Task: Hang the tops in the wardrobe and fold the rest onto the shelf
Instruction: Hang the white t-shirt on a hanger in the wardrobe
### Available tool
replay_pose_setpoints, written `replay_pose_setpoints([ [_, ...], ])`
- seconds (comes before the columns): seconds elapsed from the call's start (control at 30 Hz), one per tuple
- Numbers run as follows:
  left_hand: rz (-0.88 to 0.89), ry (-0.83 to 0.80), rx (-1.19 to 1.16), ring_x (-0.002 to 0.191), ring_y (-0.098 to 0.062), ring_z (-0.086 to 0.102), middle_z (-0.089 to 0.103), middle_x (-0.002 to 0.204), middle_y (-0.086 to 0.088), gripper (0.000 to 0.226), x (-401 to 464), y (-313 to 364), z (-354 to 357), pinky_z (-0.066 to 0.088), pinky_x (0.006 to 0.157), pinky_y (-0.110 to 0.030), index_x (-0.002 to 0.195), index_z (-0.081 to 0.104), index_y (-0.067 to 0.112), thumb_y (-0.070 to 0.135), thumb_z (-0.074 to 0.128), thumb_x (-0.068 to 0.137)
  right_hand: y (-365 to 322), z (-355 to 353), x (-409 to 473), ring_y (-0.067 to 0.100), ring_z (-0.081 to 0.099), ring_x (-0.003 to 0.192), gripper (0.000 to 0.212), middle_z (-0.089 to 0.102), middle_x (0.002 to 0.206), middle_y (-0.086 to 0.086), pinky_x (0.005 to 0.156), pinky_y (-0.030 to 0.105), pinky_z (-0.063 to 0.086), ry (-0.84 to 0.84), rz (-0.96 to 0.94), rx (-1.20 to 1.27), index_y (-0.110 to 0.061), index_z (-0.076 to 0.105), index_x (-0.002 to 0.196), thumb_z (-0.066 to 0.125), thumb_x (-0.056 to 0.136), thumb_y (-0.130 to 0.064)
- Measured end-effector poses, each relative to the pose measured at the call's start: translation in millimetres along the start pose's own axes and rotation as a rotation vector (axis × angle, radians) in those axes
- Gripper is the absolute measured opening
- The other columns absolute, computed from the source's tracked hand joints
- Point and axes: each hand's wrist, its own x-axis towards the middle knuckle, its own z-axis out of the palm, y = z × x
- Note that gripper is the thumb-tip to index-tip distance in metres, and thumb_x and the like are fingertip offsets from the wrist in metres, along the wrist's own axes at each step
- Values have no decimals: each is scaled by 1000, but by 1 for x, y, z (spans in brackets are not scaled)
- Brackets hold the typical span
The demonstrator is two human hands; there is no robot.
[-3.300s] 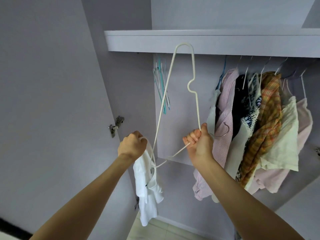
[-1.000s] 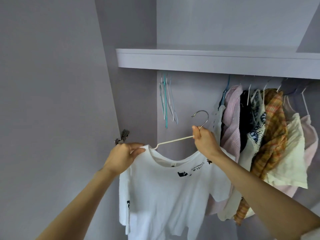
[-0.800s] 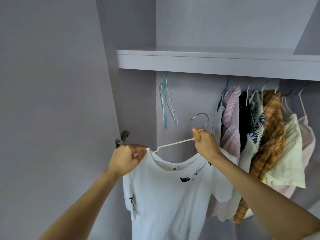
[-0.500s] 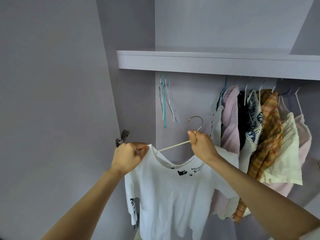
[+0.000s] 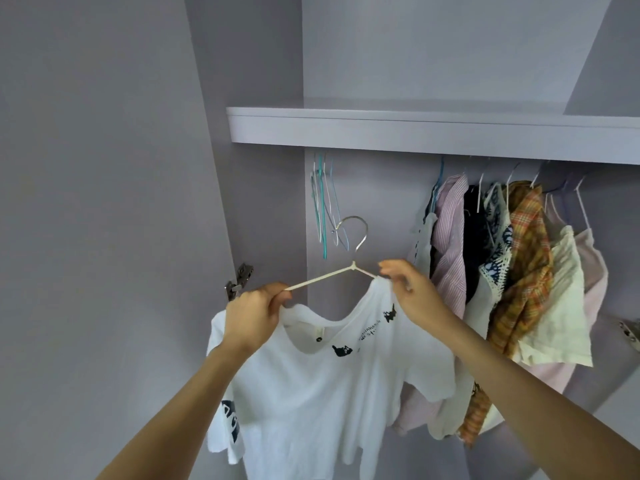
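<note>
Two hands, thin wire hanger (image 5: 332, 277) (steel hook), limp white T-shirt (image 5: 322, 386)

left hand (image 5: 252, 315): raised, fingers pinched | right hand (image 5: 414, 294): raised, fingers pinched

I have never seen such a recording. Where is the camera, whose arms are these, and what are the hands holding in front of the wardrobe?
There is no machine here. The camera sits on a person's head and looks forward and down, so the two bare arms that reach in from below are that person's own.

The left hand grips the left shoulder of a white T-shirt together with one arm of a white hanger. The right hand pinches the shirt's other shoulder at the hanger's other arm. The hanger's metal hook points up and hangs on nothing yet.

Behind is an open wardrobe. Under its shelf a few empty hangers hang on the left, and a row of hung tops on the right.
</note>
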Motion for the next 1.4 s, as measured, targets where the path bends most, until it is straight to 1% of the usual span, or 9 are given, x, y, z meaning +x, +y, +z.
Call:
replay_pose_setpoints([
  [0.1,14,98,-45,71,-36,62,69,72,-5,24,3,-6,-9,40,61,-32,90,70,21,30,48,97,41,-20,-6,27,47,123,44,52,131,11,102,33,37,-37,163,-304,-6,50,130,42,89,6],
  [0.2,54,163,-75,65,-36,61,69,69,-6,21,6,-7,-14,38,59,-29,86,72,16,23,55,95,66,-29,-5,33,48,119,38,54,127,16,97,42,42,-30,238,-484,-3,50,127,42,90,2],
  [0.4,0,148,-50,71,-35,62,69,73,-6,22,12,-21,-10,34,59,-27,88,73,19,26,53,96,85,-34,3,37,58,104,14,65,106,21,68,29,36,-35,306,-628,3,57,101,48,93,-4],
  [0.63,-74,172,-151,76,-36,64,72,83,-10,23,16,-43,-9,42,62,-29,98,72,13,23,51,96,99,-61,-20,36,58,102,18,65,108,17,67,31,43,169,434,-745,-5,57,105,47,90,-7],
  [0.77,5,151,-211,75,-35,65,72,82,-11,20,19,-32,1,41,68,-27,91,72,6,14,55,95,82,-50,-22,33,46,116,41,50,126,13,90,40,43,161,256,-685,-6,53,123,52,82,-5],
  [0.9,124,116,-217,77,-34,65,71,86,-13,15,24,-21,10,43,70,-28,86,73,3,5,59,91,64,-38,-21,30,55,113,38,56,128,8,92,38,43,-24,-51,-612,-9,51,130,50,92,-12],
  [1.1,82,-81,-165,91,-37,63,69,98,-17,14,35,-13,26,47,79,-35,97,72,5,9,61,90,66,-58,-35,24,55,85,23,46,92,-2,68,30,36,-242,-87,-613,-3,59,100,46,98,-22],
  [1.23,-124,-297,-164,120,-33,52,55,134,-8,40,47,-6,37,41,100,-39,132,53,18,18,57,92,62,-65,-37,18,47,78,30,52,88,9,63,27,30,-436,67,-612,2,56,95,43,99,-25],
  [1.4,-128,-325,-234,122,-37,49,36,144,-14,47,59,11,38,40,104,-41,142,37,18,19,50,97,57,-36,-22,26,52,112,26,56,118,10,88,26,39,-438,386,-620,-5,56,112,35,101,-16],
])
